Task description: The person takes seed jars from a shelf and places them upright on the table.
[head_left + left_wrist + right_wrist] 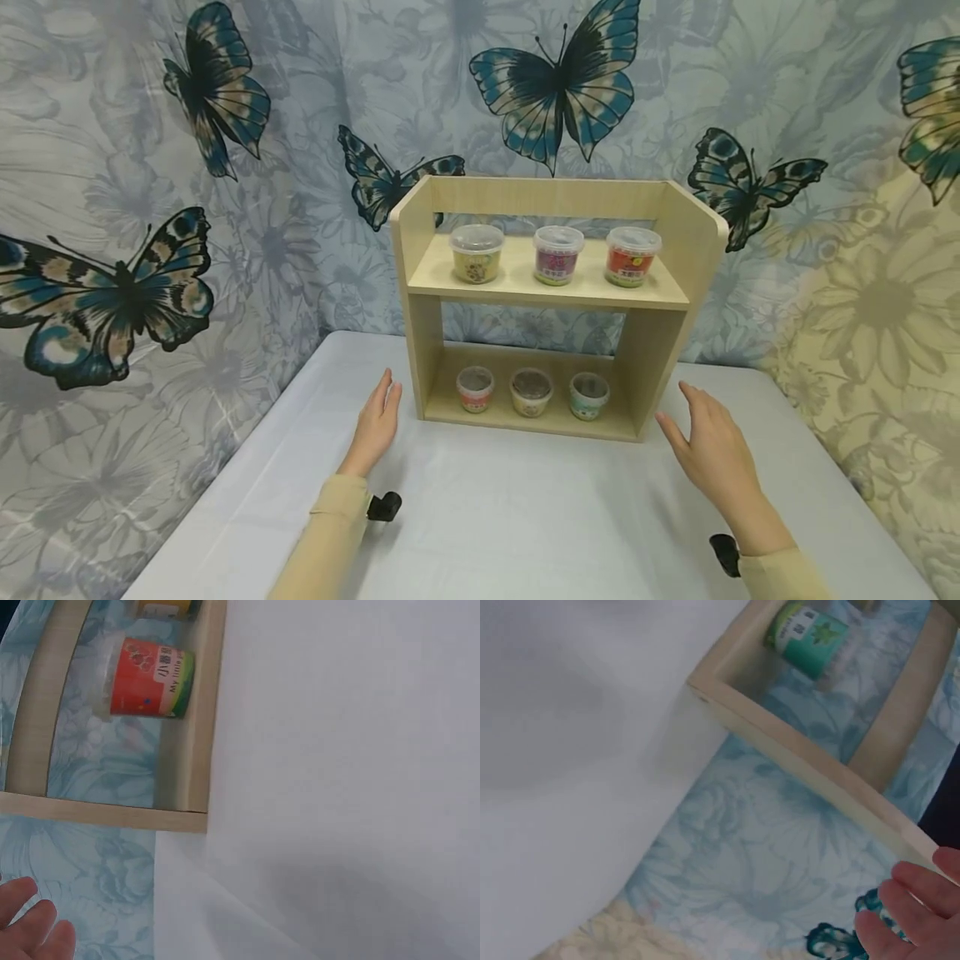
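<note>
**Empty hands either side of a stocked shelf**

Left hand (373, 429) at 8 o'clock of the wooden shelf (551, 198) on the white worktop (525, 517): fingers extended, holding nothing. Upper tier: yellow cup (477, 260) at 10, purple cup (557, 262) at 12, red cup (632, 264) at 2. Lower tier: small red cup (476, 395) between 7 and 8, cream cup (531, 402) at 6, teal cup (588, 403) at 5 — all upright, spaced apart. Right hand (711, 450) at 4 o'clock: fingers spread, empty; can't tell if it touches the shelf. Judgement: reach in from the front, pinch walls below the clear lids (633, 239) — keep cups level, clear neighbours.
</note>
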Demonstrator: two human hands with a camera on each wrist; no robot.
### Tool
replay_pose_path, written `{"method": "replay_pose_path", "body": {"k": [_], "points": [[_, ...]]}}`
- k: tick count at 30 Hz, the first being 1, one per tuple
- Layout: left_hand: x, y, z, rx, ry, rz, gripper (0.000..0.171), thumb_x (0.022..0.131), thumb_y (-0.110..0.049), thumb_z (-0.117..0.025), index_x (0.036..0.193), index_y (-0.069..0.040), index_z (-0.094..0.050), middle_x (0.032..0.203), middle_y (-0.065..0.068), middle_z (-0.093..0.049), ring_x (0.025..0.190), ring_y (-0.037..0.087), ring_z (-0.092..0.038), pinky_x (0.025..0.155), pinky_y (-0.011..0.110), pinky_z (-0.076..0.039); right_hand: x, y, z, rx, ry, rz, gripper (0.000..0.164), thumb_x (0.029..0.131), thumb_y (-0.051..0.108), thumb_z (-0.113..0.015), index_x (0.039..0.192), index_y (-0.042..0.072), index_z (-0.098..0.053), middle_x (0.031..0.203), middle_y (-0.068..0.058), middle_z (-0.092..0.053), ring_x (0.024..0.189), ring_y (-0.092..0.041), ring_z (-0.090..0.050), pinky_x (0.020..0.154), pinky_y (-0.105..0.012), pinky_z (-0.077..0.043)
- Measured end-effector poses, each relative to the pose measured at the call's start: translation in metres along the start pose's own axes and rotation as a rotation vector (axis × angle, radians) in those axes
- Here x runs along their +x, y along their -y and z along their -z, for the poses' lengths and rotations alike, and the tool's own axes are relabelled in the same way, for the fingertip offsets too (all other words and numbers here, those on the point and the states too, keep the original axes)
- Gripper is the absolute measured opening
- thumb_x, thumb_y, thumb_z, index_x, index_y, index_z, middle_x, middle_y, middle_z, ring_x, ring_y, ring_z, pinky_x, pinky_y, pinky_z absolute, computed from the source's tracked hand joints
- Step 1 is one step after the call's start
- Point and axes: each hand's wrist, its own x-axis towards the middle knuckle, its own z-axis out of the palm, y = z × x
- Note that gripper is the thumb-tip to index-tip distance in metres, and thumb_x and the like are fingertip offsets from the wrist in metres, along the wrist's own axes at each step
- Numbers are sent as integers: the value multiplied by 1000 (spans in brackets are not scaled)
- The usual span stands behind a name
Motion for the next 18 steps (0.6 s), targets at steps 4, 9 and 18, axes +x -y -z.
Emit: {"method": "replay_pose_path", "body": {"k": [4, 9, 18], "points": [[9, -9, 1, -53, 2, 21, 68, 98, -54, -23, 149, -8, -18, 151, 10, -20, 137, 28, -17, 110, 45, -17, 13, 6, 4, 14, -107, 80, 53, 84, 12, -68, 123, -15, -45, 113, -36, -50, 102, -53, -46, 82, -63, -38], [22, -17, -4, -106, 17, 40, 69, 98, -54, -24, 149, -8, -17, 151, 10, -20, 137, 26, -16, 110, 43, -17, 31, 14, 11, 27, -211, 161, 54, 79, 7, -71, 122, -15, -47, 113, -34, -51, 104, -51, -46, 87, -59, -38], [37, -24, -12, -123, 23, 77, 69, 99, -54, -22, 149, -7, -14, 152, 11, -17, 138, 28, -13, 111, 43, -13, 50, 22, 17, 28, -274, 231, 63, 94, 41, -53, 122, -15, -47, 114, -33, -51, 108, -49, -45, 93, -55, -37]]}}
